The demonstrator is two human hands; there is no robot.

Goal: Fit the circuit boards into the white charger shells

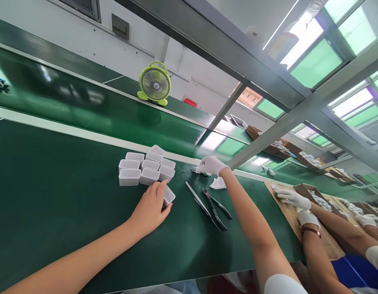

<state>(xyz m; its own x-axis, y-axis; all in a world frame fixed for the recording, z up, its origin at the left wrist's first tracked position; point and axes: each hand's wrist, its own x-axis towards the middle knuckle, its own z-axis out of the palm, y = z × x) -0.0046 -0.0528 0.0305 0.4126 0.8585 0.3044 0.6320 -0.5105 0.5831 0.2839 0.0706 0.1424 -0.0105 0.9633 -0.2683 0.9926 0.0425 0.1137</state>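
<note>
My bare left hand (152, 208) is curled around a small white plastic tray (168, 195) on the green belt (54, 196), fingers on its side. Just beyond it stands a cluster of several identical white trays (146, 167). My right hand (211, 165), in a white glove, reaches far forward and is closed over a small dark item at the belt's white stripe; what it grips is hidden. A crumpled white glove or cloth (218, 183) lies beside that wrist. Tweezers (196, 199) and dark pliers (215, 207) lie between my forearms.
A lime-green desk fan (154, 83) stands on the far rail. To the right another person's gloved hands (294, 200) work over a cardboard sheet (291, 214) and brown boxes of white parts (317, 200). A metal frame post (268, 143) slants overhead.
</note>
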